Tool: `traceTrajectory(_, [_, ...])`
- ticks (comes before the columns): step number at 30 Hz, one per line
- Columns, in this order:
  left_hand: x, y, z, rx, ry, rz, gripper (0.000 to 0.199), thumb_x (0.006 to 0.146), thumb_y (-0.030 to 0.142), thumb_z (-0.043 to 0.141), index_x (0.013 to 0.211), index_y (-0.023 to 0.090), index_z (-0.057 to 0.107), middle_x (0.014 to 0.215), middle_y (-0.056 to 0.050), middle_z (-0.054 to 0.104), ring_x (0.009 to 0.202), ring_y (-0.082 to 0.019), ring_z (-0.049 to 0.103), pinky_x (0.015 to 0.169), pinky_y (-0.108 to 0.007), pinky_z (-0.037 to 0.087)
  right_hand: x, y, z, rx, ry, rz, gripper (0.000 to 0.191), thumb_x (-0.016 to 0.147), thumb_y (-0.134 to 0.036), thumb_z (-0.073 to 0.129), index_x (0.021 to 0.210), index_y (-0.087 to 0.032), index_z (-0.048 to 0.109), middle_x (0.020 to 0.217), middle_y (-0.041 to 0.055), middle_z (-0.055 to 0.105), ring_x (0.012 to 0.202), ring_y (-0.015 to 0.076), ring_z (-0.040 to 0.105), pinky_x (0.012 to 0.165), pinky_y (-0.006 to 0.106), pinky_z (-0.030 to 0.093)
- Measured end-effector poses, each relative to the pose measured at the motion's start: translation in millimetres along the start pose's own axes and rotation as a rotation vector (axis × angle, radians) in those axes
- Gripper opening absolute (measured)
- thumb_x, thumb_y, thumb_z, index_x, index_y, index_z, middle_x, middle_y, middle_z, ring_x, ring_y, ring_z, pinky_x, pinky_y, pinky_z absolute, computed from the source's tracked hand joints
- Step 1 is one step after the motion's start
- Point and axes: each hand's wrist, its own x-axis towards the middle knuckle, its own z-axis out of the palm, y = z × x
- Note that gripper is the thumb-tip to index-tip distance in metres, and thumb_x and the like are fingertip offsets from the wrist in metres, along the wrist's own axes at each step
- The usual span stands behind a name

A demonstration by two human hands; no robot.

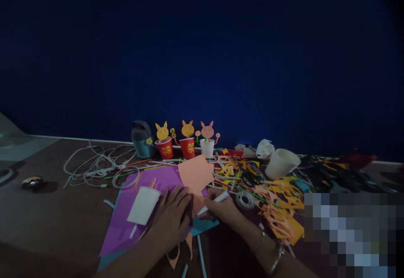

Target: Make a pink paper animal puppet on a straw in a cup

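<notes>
My left hand [172, 215] lies flat with its fingers spread, on the purple paper [118, 227] and the left edge of the orange paper [196, 175]. In my right hand [222, 206] is a white marker [217, 199], its tip low over the lower part of the orange paper. A white paper cup [143, 205] with a straw through it lies on its side on the purple paper, left of my left hand. Teal paper [205, 226] shows beneath the other sheets.
Behind stand two red cups [165, 148] and a white cup [207, 148] with animal faces, beside a teal flask [142, 139]. White cables [94, 170] lie left. Right are paper scraps [288, 223], scissors [249, 175], a tape roll [245, 200] and a white cup [282, 163].
</notes>
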Motion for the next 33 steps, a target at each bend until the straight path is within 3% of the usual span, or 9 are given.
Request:
traceTrajectory(2, [-0.3, -0.8, 1.4, 0.017, 0.026, 0.01, 0.054, 0.082, 0.015, 0.044, 0.135, 0.026, 0.043, 0.141, -0.001, 0.047, 0.133, -0.025, 0.033, 0.112, -0.05, 0.016, 1.2, -2.2, -6.8, 0.169, -0.008, 0.002, 0.029, 0.064, -0.033, 0.065, 0.055, -0.021, 0.041, 0.043, -0.0078, 0.048, 0.036, 0.0075, 0.045, 0.037, 0.017, 0.028])
traceTrajectory(5, [0.1, -0.4, 1.0, 0.032, 0.069, 0.024, 0.048, 0.085, 0.017, 0.043, 0.132, 0.026, 0.047, 0.14, -0.002, 0.049, 0.131, -0.026, 0.036, 0.111, -0.049, 0.02, 1.8, -12.5, -17.4, 0.367, 0.08, -0.047, 0.033, 0.07, -0.04, 0.064, 0.059, -0.02, 0.041, 0.043, -0.0072, 0.048, 0.036, 0.0056, 0.038, 0.036, 0.018, 0.024])
traceTrajectory(10, [2.5, 4.7, -4.6, -0.003, 0.128, 0.026, 0.03, 0.086, 0.02, 0.047, 0.111, 0.025, 0.061, 0.13, -0.005, 0.056, 0.126, -0.028, 0.042, 0.106, -0.053, 0.027, 2.0, -37.1, -33.9, 0.387, 0.211, -0.175, 0.03, 0.077, -0.044, 0.062, 0.066, -0.02, 0.047, 0.046, -0.0062, 0.049, 0.041, 0.0077, 0.039, 0.04, 0.02, 0.025])
traceTrajectory(13, [1.7, 4.4, -4.3, 0.004, 0.14, 0.035, 0.028, 0.085, 0.018, 0.046, 0.107, 0.023, 0.062, 0.127, -0.006, 0.057, 0.126, -0.028, 0.041, 0.106, -0.051, 0.029, 2.9, -49.9, -43.9, 0.245, 0.184, -0.187, 0.024, 0.073, -0.04, 0.066, 0.068, -0.019, 0.054, 0.053, -0.0046, 0.055, 0.046, 0.0087, 0.044, 0.043, 0.02, 0.028])
traceTrajectory(18, [-3.8, 2.9, -8.1, 0.097, 0.174, 0.077, 0.039, 0.086, 0.017, 0.046, 0.125, 0.022, 0.051, 0.13, -0.008, 0.055, 0.124, -0.028, 0.041, 0.103, -0.05, 0.03, 5.5, -59.9, -57.6, -0.243, 0.147, -0.187, 0.023, 0.079, -0.034, 0.053, 0.061, -0.019, 0.054, 0.048, -0.0032, 0.053, 0.046, 0.0115, 0.047, 0.047, 0.023, 0.033])
traceTrajectory(21, [4.3, 16.1, -19.8, 0.054, 0.107, 0.149, 0.032, 0.09, 0.022, 0.046, 0.12, 0.023, 0.053, 0.123, -0.005, 0.059, 0.117, -0.025, 0.047, 0.101, -0.043, 0.034, 5.4, -61.9, -62.1, -0.503, 0.252, -0.249, 0.02, 0.077, -0.026, 0.05, 0.058, -0.02, 0.051, 0.046, -0.004, 0.05, 0.046, 0.0119, 0.046, 0.048, 0.023, 0.032])
traceTrajectory(24, [30.8, 40.6, -26.3, 0.057, -0.004, 0.175, 0.024, 0.09, 0.017, 0.045, 0.108, 0.022, 0.059, 0.106, -0.003, 0.065, 0.1, -0.021, 0.055, 0.091, -0.037, 0.041, 3.9, -65.0, -64.5, -0.567, 0.315, -0.302, 0.017, 0.075, -0.024, 0.051, 0.058, -0.02, 0.05, 0.051, -0.003, 0.052, 0.05, 0.0123, 0.046, 0.05, 0.023, 0.032])
traceTrajectory(28, [78.2, 71.6, -9.8, 0.244, -0.073, 0.302, 0.033, 0.091, 0.018, 0.045, 0.122, 0.014, 0.053, 0.109, -0.008, 0.065, 0.1, -0.023, 0.055, 0.093, -0.039, 0.038, -0.8, -71.8, -68.8, -0.641, 0.387, -0.408, 0.02, 0.079, -0.03, 0.047, 0.062, -0.02, 0.053, 0.057, -0.0013, 0.057, 0.053, 0.0133, 0.048, 0.053, 0.024, 0.034])
traceTrajectory(33, [106.3, 87.4, 21.6, 0.312, -0.102, 0.34, 0.025, 0.091, 0.018, 0.044, 0.104, 0.009, 0.065, 0.104, -0.012, 0.066, 0.102, -0.026, 0.054, 0.097, -0.044, 0.032, -6.2, -81.5, -76.8, -0.711, 0.437, -0.46, 0.026, 0.08, -0.035, 0.046, 0.062, -0.02, 0.057, 0.055, 0.0012, 0.061, 0.054, 0.016, 0.052, 0.053, 0.025, 0.036])
